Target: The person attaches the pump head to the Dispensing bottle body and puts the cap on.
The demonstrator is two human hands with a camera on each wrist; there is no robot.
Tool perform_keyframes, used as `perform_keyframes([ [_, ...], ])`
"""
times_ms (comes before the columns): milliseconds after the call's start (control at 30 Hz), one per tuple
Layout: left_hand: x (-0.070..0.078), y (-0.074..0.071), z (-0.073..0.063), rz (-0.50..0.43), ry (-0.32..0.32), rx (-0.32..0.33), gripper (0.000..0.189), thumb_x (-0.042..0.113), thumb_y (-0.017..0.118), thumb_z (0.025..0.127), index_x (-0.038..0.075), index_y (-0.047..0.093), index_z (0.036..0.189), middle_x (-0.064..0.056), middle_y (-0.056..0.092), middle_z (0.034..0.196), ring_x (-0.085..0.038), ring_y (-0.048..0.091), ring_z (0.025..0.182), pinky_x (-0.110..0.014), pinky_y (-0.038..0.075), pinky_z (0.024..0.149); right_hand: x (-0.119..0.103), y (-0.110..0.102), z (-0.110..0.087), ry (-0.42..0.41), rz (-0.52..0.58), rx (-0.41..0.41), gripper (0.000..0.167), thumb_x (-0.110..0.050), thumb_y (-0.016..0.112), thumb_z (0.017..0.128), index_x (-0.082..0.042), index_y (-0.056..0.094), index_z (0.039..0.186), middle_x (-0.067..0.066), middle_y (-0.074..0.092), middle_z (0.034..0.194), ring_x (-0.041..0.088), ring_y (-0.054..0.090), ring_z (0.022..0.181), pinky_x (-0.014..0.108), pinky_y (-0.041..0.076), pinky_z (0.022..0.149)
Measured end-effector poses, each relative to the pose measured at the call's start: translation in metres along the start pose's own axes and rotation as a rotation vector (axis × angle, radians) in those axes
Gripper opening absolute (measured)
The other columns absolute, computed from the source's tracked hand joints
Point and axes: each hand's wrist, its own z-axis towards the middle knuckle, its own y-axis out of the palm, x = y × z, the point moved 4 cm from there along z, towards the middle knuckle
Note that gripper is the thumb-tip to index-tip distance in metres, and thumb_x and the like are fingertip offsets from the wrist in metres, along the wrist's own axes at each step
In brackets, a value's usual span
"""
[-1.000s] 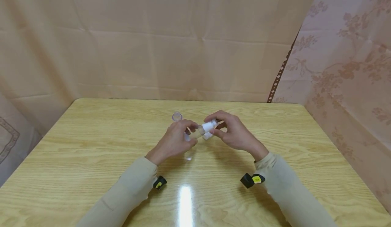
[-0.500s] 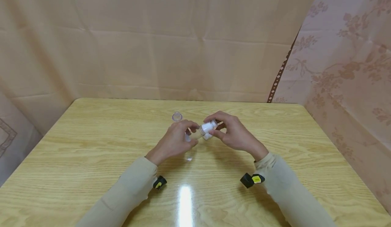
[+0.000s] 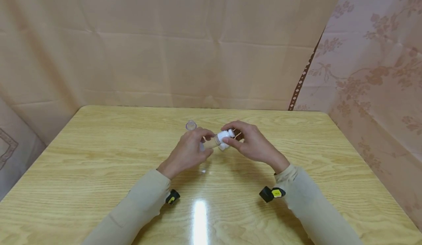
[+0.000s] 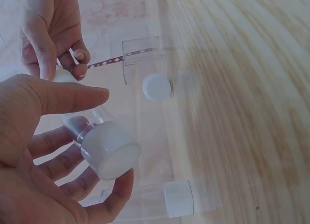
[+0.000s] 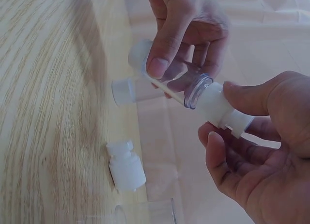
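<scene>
Right wrist: white piece (image 5: 214,105), clear tube (image 5: 177,84) (ridged, white-based).

bare left hand (image 3: 187,150), bare right hand (image 3: 253,142), plain pale beige left sleeve (image 3: 132,203) ending just behind the left hand, matching right sleeve (image 3: 311,203) behind the right hand, wrinkled at its end, black left wrist unit (image 3: 174,195) with yellow patch (image 3: 171,200), black right wrist unit (image 3: 266,195) with yellow six-sided label (image 3: 277,193), print unreadable

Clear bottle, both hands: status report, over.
Left hand grips clear bottle, tilted. Right hand pinches white fitting at bottle's threaded mouth. Similar fitting lies on table nearby.
</scene>
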Motion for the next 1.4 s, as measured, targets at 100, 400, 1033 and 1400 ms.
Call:
perform_keyframes([
  [100, 0.0009, -0.0005, -0.0002, 0.007, 0.014, 0.019, 0.036, 0.005, 0.083, 0.080, 0.001, 0.071, 0.114, -0.014, 0.070, 0.103, -0.031, 0.065, 0.092, -0.042, 0.054, 0.080, 0.0007, 0.0004, 0.0007, 0.020, 0.002, 0.004, 0.020, -0.011, 0.071, 0.096, -0.006, 0.069, 0.116, 0.003, 0.068, 0.097, 0.017, 0.064, 0.082, 0.036, 0.057, 0.075],
  [400, 0.0011, -0.0012, -0.0007, 0.014, 0.021, 0.039, 0.036, 0.005, 0.084, 0.079, 0.003, 0.072, 0.113, -0.013, 0.070, 0.102, -0.032, 0.066, 0.092, -0.041, 0.055, 0.079, 0.0024, 0.0008, 0.0017, 0.062, 0.008, -0.002, 0.018, -0.020, 0.068, 0.099, -0.009, 0.070, 0.113, 0.001, 0.067, 0.091, 0.020, 0.062, 0.079, 0.040, 0.055, 0.071],
  [1033, -0.0059, -0.0003, 0.0016, -0.087, -0.055, -0.029, 0.036, 0.005, 0.084, 0.080, 0.003, 0.072, 0.114, -0.012, 0.070, 0.103, -0.029, 0.067, 0.092, -0.038, 0.056, 0.079, -0.0003, -0.0059, -0.0016, 0.004, -0.015, -0.049, 0.035, -0.004, 0.072, 0.093, -0.004, 0.064, 0.128, 0.006, 0.068, 0.115, 0.019, 0.065, 0.094, 0.037, 0.056, 0.081],
  [1400, -0.0032, -0.0010, 0.0010, -0.062, -0.036, -0.015, 0.036, 0.005, 0.084, 0.079, 0.003, 0.072, 0.113, -0.014, 0.069, 0.103, -0.031, 0.067, 0.092, -0.039, 0.055, 0.080, 0.0001, -0.0046, -0.0004, 0.019, -0.011, -0.061, 0.029, -0.006, 0.070, 0.096, -0.003, 0.065, 0.125, 0.005, 0.069, 0.109, 0.019, 0.064, 0.092, 0.039, 0.055, 0.080],
])
